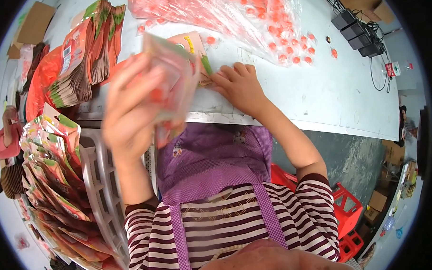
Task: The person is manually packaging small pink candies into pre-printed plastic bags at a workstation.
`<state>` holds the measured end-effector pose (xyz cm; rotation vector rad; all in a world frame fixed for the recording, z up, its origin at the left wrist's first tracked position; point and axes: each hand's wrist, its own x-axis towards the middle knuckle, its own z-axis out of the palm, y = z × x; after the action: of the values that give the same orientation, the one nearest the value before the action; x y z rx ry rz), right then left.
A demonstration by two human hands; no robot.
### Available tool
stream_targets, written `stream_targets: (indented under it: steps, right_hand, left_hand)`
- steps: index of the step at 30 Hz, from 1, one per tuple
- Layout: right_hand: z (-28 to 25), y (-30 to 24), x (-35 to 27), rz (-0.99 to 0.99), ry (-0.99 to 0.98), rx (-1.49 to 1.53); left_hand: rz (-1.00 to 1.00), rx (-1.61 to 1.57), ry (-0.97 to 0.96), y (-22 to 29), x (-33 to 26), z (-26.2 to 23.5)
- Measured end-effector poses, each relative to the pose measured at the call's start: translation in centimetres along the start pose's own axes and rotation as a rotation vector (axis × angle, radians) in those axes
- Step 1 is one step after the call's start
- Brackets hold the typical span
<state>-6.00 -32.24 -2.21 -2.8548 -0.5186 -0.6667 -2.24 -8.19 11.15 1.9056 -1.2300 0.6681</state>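
Observation:
My left hand is raised above the table edge and grips a filled clear pouch with red-orange pieces inside; both are motion-blurred. My right hand rests on the white table, fingers pressing on a flat printed orange pouch lying there. Beyond it lies a large clear plastic bag of small red-orange wrapped sweets, with loose sweets scattered to the right.
A stack of empty printed pouches stands at the table's left. A white plastic crate by my left side holds several filled pouches. Black power adapters and cables lie far right. Red stools stand on the floor.

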Motion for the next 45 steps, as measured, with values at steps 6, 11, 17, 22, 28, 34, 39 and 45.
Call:
stream_targets:
  steps: [6, 11, 17, 22, 28, 34, 39, 45]
  right_hand:
    - [-1.1, 0.8, -1.8, 0.031, -0.024, -0.033]
    - [-1.3, 2.1, -2.1, 0.166, 0.124, 0.187]
    - [-7.5, -2.5, 3.6, 0.861, 0.372, 1.415]
    - [-7.2, -4.6, 6.8, 0.687, 0.584, 1.585]
    - [-4.7, -5.9, 5.9, 0.557, 0.499, 1.491]
    - [-5.1, -5.5, 6.6, 0.688, 0.471, 1.481]
    - [-4.5, -4.7, 5.3, 0.441, 0.349, 1.263]
    - [-5.8, -4.5, 3.2, -0.126, 0.268, 0.842]
  left_hand:
    - [-0.061, 0.045, -0.106, -1.2, -1.8, 5.0]
    - [-0.079, 0.032, -0.153, -0.1, -0.8, 5.0]
    - [0.001, 0.045, -0.192, 0.3, -0.7, 4.2]
    - [-0.062, 0.002, -0.161, 0.3, -0.8, 5.0]
    - [-0.121, -0.044, -0.153, 0.1, -0.8, 5.0]
    - [-0.049, -0.024, -0.147, -0.3, -0.8, 5.4]
    - [-0.054, -0.04, -0.137, -0.1, -0.8, 5.2]
    - [-0.128, -0.147, -0.022, -0.3, -2.0, 4.2]
